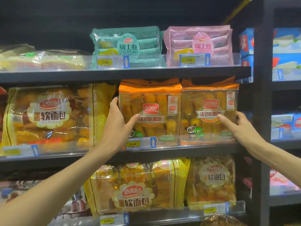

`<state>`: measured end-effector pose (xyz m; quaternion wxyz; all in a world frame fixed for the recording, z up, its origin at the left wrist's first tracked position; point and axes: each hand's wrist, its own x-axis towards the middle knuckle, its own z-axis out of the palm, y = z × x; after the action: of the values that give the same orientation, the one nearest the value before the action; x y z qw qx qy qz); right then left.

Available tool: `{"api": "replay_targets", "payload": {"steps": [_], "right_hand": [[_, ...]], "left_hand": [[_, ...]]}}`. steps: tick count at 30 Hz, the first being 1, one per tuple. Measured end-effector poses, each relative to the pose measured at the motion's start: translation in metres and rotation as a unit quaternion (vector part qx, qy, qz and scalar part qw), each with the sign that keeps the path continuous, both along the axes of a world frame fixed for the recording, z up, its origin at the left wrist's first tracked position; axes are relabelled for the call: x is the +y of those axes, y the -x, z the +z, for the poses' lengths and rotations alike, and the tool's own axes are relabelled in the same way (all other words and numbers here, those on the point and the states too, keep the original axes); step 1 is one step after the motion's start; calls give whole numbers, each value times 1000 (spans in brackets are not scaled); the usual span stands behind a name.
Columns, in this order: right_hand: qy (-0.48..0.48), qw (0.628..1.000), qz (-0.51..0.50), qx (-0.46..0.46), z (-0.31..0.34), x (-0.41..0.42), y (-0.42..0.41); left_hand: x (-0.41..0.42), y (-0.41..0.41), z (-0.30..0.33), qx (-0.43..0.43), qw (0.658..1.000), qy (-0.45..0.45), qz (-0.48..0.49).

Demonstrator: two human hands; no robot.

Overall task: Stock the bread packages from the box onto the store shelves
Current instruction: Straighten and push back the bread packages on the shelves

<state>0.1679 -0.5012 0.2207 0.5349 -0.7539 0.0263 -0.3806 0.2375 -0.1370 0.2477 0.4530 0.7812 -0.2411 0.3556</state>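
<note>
Two orange-topped bread packages stand upright side by side on the middle shelf [203,149]. My left hand [118,119] grips the left orange package [156,98], fingers around its left edge and thumb across its front. My right hand [236,124] touches the right orange package [208,95], thumb on its front label and fingers at its right side. The box is out of view.
A large yellow bread bag [48,115] fills the middle shelf's left. Green [128,46] and pink [200,44] Swiss roll packs sit on the upper shelf. Yellow bread bags [136,188] fill the lower shelf. A dark upright post [263,111] bounds the right, with blue boxes beyond.
</note>
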Motion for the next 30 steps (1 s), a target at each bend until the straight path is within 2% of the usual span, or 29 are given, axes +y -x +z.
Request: {"api": "replay_targets", "payload": {"steps": [4,10,19,22,25,27,30], "right_hand": [[18,1000,-20,-16,2,2,2],[30,999,-15,-11,-1,4,6],[70,995,-52,-44,-13,17,9],[86,990,-103,-49,-20,25,16],[115,976,-135,-124,-36,48,37],[126,971,-112,-168,-58,68,54],[120,985,-21,-122,-108,104,70]], "left_hand": [[-14,5,-8,-56,997,15,55],[-13,6,-8,-45,995,0,93],[16,36,-32,-84,995,-15,56],[44,58,-58,-89,994,-20,54],[80,76,-97,-70,996,0,57],[103,83,-128,-47,996,20,69],[126,81,-175,25,995,20,97]]}}
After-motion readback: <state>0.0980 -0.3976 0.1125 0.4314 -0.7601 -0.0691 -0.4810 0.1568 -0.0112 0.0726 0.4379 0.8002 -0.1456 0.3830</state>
